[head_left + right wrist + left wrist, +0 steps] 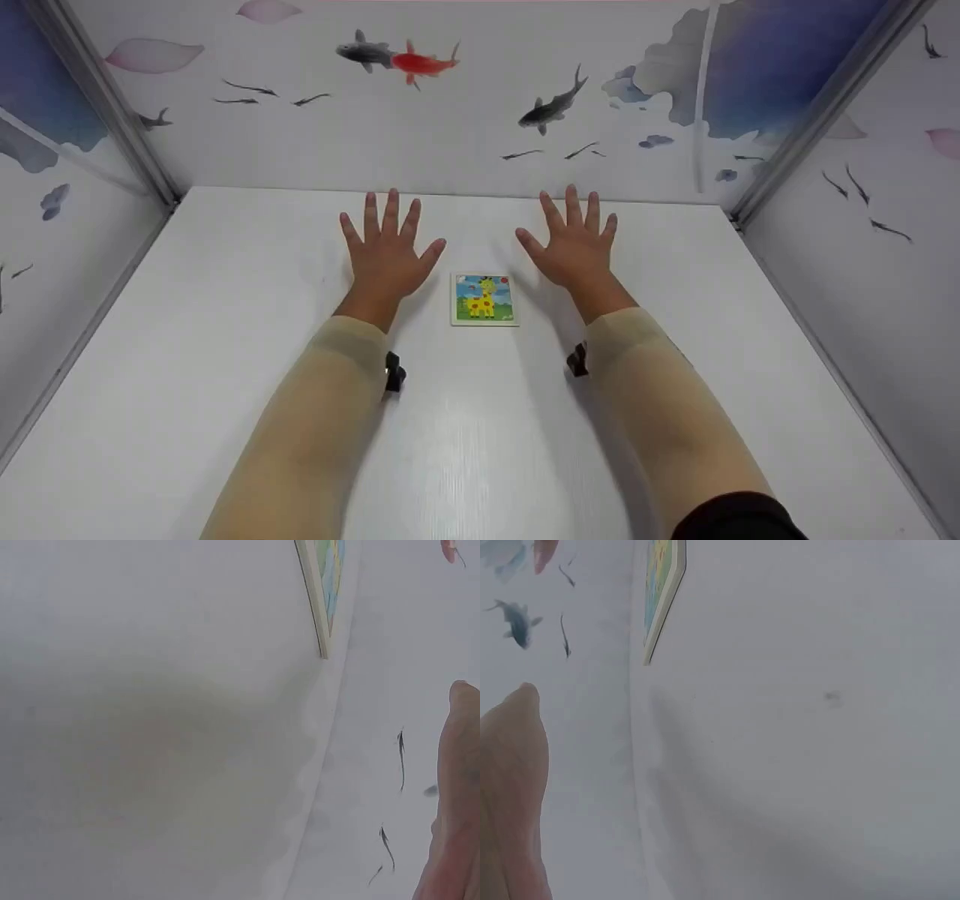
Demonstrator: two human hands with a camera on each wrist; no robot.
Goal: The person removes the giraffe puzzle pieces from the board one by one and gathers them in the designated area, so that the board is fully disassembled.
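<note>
— Starting nearest: what lies on the white tabletop [225,360]?

— Giraffe puzzle [484,298], flat, between left hand [388,251] and right hand [574,247]; both hands spread, fingers straight, gripping nothing.

— Beyond?

— Back wall panel [450,127] printed with fish; side panels enclose the surface.

Bearing surface: a white table [225,360], flat, with a faint ribbed sheen near its front. Walls printed with fish close it in at the back, left and right. One item lies directly on it: a small square puzzle [484,298] with a pale frame, showing a yellow giraffe on a blue and green ground. It lies flat, about mid-width and somewhat towards the back wall. The wrist views show its edge [664,596] [322,592] resting flush on the table.
</note>
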